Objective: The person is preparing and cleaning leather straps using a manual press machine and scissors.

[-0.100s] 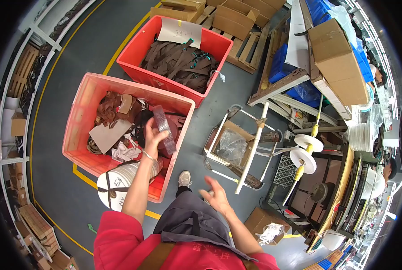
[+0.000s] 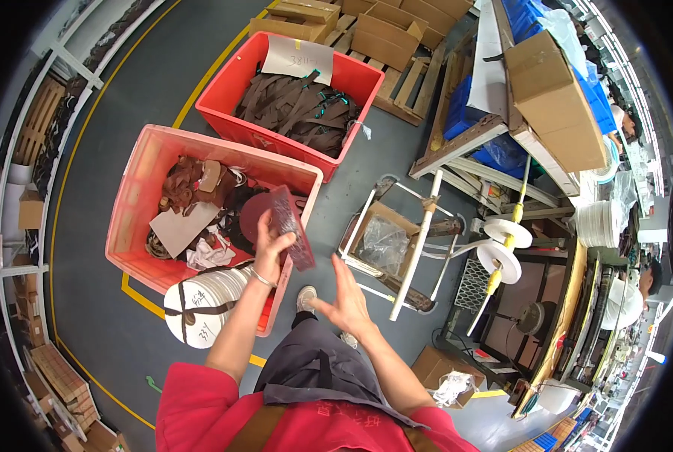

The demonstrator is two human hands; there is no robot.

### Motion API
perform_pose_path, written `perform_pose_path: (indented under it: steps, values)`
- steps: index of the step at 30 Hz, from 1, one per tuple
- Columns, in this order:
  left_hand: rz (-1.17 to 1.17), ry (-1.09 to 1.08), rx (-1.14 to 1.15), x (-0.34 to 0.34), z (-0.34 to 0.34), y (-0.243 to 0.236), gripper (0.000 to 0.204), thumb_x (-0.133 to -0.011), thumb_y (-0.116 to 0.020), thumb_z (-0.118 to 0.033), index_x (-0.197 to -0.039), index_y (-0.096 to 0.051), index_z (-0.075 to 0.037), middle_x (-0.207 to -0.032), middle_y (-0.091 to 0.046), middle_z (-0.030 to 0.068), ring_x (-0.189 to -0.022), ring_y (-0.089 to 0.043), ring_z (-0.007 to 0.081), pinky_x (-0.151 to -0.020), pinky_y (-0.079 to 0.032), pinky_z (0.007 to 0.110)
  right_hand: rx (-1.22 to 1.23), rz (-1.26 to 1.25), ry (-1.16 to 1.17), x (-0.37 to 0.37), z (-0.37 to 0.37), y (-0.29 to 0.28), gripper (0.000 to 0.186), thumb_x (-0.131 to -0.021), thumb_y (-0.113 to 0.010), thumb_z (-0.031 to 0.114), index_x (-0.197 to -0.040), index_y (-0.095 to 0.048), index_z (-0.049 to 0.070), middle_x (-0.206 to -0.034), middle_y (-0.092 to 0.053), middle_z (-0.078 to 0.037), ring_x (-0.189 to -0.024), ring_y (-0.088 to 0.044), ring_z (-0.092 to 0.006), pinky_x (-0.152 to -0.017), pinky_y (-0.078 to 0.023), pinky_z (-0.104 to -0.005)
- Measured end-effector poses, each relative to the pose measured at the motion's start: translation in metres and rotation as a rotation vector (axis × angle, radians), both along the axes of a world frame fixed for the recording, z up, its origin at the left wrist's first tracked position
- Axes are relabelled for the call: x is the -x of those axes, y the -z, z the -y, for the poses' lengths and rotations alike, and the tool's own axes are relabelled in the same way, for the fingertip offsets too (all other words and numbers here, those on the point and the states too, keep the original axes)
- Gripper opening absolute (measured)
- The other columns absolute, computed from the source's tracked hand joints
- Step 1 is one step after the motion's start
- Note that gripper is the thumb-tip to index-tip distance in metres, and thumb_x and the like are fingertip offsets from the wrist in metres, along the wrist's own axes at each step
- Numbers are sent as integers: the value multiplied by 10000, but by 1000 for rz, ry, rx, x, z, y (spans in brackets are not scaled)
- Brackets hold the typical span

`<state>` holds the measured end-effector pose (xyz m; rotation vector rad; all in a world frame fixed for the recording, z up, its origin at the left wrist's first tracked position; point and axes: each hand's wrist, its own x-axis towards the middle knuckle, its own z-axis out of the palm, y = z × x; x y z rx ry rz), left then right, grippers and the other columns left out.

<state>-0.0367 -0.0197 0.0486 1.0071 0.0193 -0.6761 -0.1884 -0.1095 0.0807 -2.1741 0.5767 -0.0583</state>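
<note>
My left hand [image 2: 274,245] grips a flat, dark reddish slab with a shiny, clear plastic-like surface [image 2: 292,226]; I cannot make out its exact kind. It is held tilted over the right edge of the near, faded red bin [image 2: 129,203]. Below and left of it in that bin lies a round maroon disc, like a coiled roll [image 2: 253,215]. My right hand [image 2: 345,301] is empty, fingers stretched and thumb apart, a short way right of the slab. Brown straps [image 2: 189,183], a beige sheet [image 2: 183,228] and white cloth [image 2: 210,255] also lie in the bin.
A white roll bundle bound with black straps [image 2: 193,309] lies against the bin's near side. Behind stands a brighter red bin [image 2: 223,90] of dark webbing. To the right are a metal-framed stand with a carton [image 2: 387,237], white reels on a rod [image 2: 498,260] and a workbench [image 2: 464,147].
My left hand has drawn the slab toward the right and turned it so more of its broad face shows. My right hand has come up and closer to it.
</note>
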Motion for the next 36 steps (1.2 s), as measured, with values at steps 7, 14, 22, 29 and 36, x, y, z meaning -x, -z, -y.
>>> perform_pose_path:
  steps: [7,14,22,29,36]
  values:
    - [95,171,46,110,-4,-44,846,-783,-606,-343,-1344,-50,-41,-1218,-389,90,-1093,-390,158,-958,-257,312,-166,79,123,67,11,-63,623,-651,-662,176,-1191,-408,-3,-916,-588,-163,-795,-598,-222,-713,-465,-307]
    - [-17,217,208,192,11,-90,818,-781,-621,-183,-1352,-41,-112,-1235,-365,72,-1133,-361,175,-977,-249,324,-91,37,26,140,22,-109,581,-644,-672,171,-1155,-446,15,-968,-576,-162,-838,-578,-282,-738,-455,-322]
    - [76,-80,131,266,23,-116,836,-791,-587,-65,-1355,27,-121,-1242,-340,89,-1095,-379,163,-945,-290,303,343,417,108,229,21,-130,181,-695,-615,4,-870,-574,16,-750,-573,-121,-664,-575,-256,-601,-462,-311]
    - [284,-146,21,331,36,-133,963,-716,-672,-55,-1354,46,-125,-1152,-328,127,-956,-388,140,-845,-361,257,347,370,135,273,22,-123,76,-738,-580,80,-800,-564,38,-710,-572,-106,-628,-577,-272,-563,-466,-340]
    - [354,-82,-183,366,35,-142,1002,-674,-719,-104,-1350,20,-88,-1292,-198,157,-1013,-344,183,-883,-330,288,387,328,140,303,20,-119,70,-745,-554,86,-746,-526,22,-686,-573,-136,-575,-575,-299,-527,-467,-370]
